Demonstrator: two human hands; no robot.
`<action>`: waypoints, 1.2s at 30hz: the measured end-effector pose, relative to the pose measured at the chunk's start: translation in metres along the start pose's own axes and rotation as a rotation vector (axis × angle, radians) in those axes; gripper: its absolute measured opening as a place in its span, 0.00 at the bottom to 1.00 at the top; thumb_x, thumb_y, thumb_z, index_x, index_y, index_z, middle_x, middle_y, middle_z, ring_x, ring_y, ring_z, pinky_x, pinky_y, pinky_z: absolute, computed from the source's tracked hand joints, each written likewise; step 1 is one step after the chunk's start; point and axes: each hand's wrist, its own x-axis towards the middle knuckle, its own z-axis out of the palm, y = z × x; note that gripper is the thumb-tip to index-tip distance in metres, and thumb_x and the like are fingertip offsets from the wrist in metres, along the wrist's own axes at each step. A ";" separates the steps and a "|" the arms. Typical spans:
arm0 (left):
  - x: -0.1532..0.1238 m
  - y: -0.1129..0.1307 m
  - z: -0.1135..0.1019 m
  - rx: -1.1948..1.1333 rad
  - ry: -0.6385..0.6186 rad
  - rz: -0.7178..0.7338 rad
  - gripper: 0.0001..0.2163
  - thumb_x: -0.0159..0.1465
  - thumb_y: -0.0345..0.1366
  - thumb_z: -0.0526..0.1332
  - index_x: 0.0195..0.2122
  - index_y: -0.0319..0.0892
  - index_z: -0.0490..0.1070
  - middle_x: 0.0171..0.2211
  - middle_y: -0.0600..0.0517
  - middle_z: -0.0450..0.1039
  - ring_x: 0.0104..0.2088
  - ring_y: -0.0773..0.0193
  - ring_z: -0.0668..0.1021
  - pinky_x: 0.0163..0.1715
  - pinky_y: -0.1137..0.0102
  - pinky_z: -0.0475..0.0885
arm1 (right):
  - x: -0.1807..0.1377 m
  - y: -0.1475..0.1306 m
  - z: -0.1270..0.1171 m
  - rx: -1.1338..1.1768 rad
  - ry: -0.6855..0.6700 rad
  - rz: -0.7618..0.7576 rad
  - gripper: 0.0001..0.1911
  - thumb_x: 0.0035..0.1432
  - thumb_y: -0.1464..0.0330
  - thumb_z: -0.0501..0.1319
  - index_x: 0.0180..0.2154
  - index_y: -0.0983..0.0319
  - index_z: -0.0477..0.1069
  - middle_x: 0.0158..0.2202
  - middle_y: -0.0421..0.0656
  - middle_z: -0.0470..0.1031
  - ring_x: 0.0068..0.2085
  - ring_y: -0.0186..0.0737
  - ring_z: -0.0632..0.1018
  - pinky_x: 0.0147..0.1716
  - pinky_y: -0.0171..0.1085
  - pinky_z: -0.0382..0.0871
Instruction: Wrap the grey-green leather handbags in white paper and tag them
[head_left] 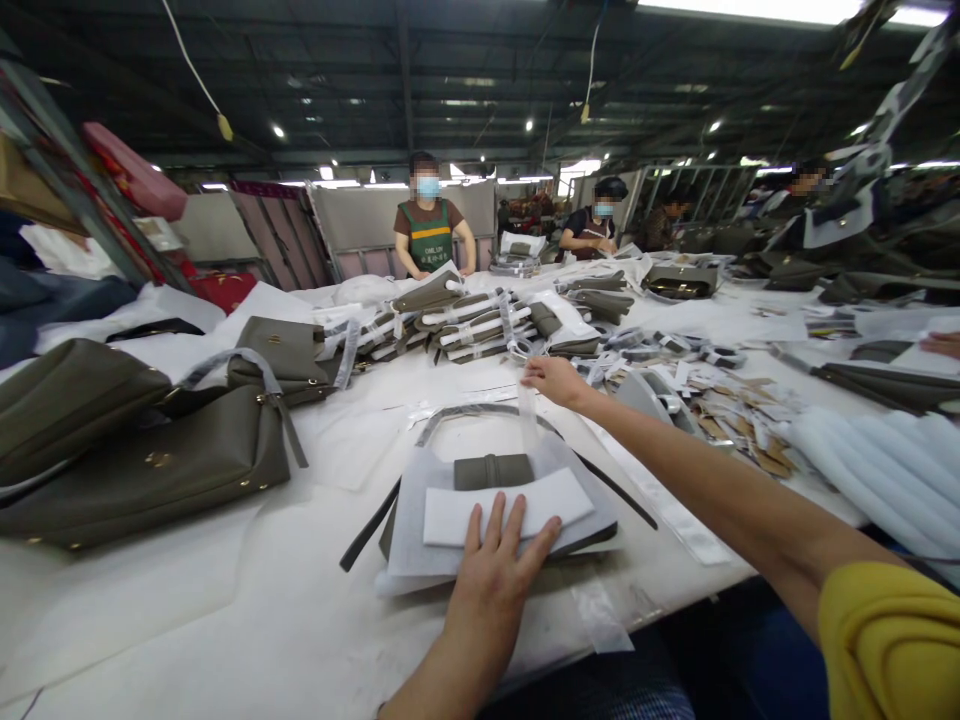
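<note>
My left hand (495, 570) lies flat with fingers spread, pressing on a folded white padding sheet (450, 515). Under that is a white paper sheet (416, 485) over a flat-lying dark olive bag, of which only edges show. A small olive rolled piece (492, 472) sits just beyond the padding. The bag's wrapped handle (450, 412) arches away from me, and a dark strap (369, 525) sticks out at the left. My right hand (556, 382) is raised past the handle, fingers pinched on a translucent strip (528, 415) that hangs down toward the bag.
Olive handbags (172, 455) lie at the left. Wrapped olive pieces (472, 325) are piled farther back. Cardboard scraps (750, 410) and white foam rolls (877, 455) are at the right. Across the table stands a person in a green apron (435, 240); other people work farther right.
</note>
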 end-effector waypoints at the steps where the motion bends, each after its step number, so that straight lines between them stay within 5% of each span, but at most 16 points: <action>1: 0.001 0.000 -0.002 -0.001 -0.019 0.002 0.28 0.71 0.37 0.53 0.69 0.59 0.45 0.65 0.48 0.63 0.63 0.48 0.67 0.58 0.50 0.67 | -0.008 -0.004 -0.006 0.011 0.027 -0.018 0.08 0.60 0.67 0.64 0.40 0.65 0.75 0.37 0.46 0.81 0.41 0.43 0.79 0.42 0.38 0.69; 7: 0.005 0.001 -0.012 -0.011 -0.111 -0.002 0.33 0.68 0.27 0.55 0.70 0.58 0.44 0.66 0.47 0.62 0.64 0.46 0.66 0.59 0.48 0.67 | -0.106 -0.023 -0.024 0.131 0.041 -0.179 0.07 0.63 0.64 0.60 0.39 0.60 0.73 0.37 0.42 0.82 0.39 0.41 0.81 0.43 0.35 0.70; 11: 0.007 0.000 -0.014 -0.038 -0.106 0.010 0.33 0.66 0.25 0.56 0.69 0.56 0.48 0.65 0.44 0.62 0.63 0.44 0.67 0.58 0.47 0.68 | -0.179 -0.024 -0.008 0.087 -0.015 -0.326 0.08 0.67 0.67 0.56 0.43 0.58 0.74 0.42 0.43 0.83 0.42 0.41 0.83 0.42 0.35 0.75; 14: 0.007 0.002 -0.015 -0.058 -0.098 -0.002 0.33 0.65 0.24 0.57 0.69 0.56 0.51 0.65 0.44 0.62 0.64 0.43 0.66 0.59 0.48 0.67 | -0.209 -0.018 0.013 -0.029 0.097 -0.499 0.12 0.67 0.72 0.54 0.46 0.61 0.74 0.44 0.47 0.82 0.45 0.42 0.82 0.48 0.41 0.77; 18: 0.005 0.005 -0.015 -0.080 -0.085 -0.036 0.33 0.63 0.22 0.56 0.68 0.54 0.54 0.66 0.45 0.61 0.65 0.43 0.64 0.60 0.47 0.66 | -0.223 -0.012 0.028 -0.088 0.226 -0.639 0.16 0.65 0.77 0.53 0.51 0.64 0.73 0.47 0.51 0.81 0.50 0.42 0.81 0.56 0.47 0.74; 28: 0.007 0.010 -0.018 -0.111 -0.149 -0.117 0.38 0.61 0.17 0.52 0.70 0.53 0.46 0.68 0.46 0.58 0.66 0.47 0.62 0.61 0.47 0.65 | -0.245 -0.002 0.025 -0.089 0.262 -0.796 0.14 0.64 0.79 0.55 0.47 0.62 0.74 0.52 0.47 0.79 0.58 0.42 0.75 0.62 0.49 0.68; 36: 0.010 0.009 -0.018 -0.075 -0.147 -0.073 0.39 0.63 0.20 0.55 0.69 0.62 0.44 0.67 0.45 0.58 0.66 0.43 0.62 0.59 0.46 0.66 | -0.253 -0.003 0.035 -0.036 0.291 -0.725 0.15 0.64 0.78 0.56 0.49 0.62 0.73 0.49 0.46 0.81 0.52 0.40 0.80 0.58 0.46 0.72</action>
